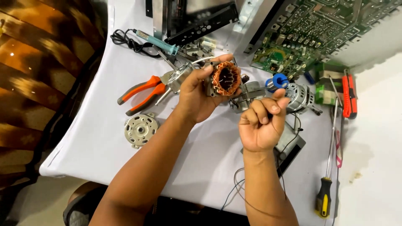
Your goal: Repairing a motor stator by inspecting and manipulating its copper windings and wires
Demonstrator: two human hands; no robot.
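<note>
So the left hand (197, 94) had its fingers wrapped around a motor stator (225, 78) with copper windings, held up near the top centre of the frame. The right hand (261, 123), just right of centre, was curled with thumb and fingertips pinched on something thin, can't tell what. Orange pliers (144, 94) and a round metal end cap (140, 129) sat to the left on the white table (100, 142), screwdriver (326, 190) at lower right.

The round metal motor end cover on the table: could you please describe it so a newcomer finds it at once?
On the white table, look left of the left hand, just below the orange-handled pliers. The motor end cover lies flat alone: a silvery disc with holes.
</note>
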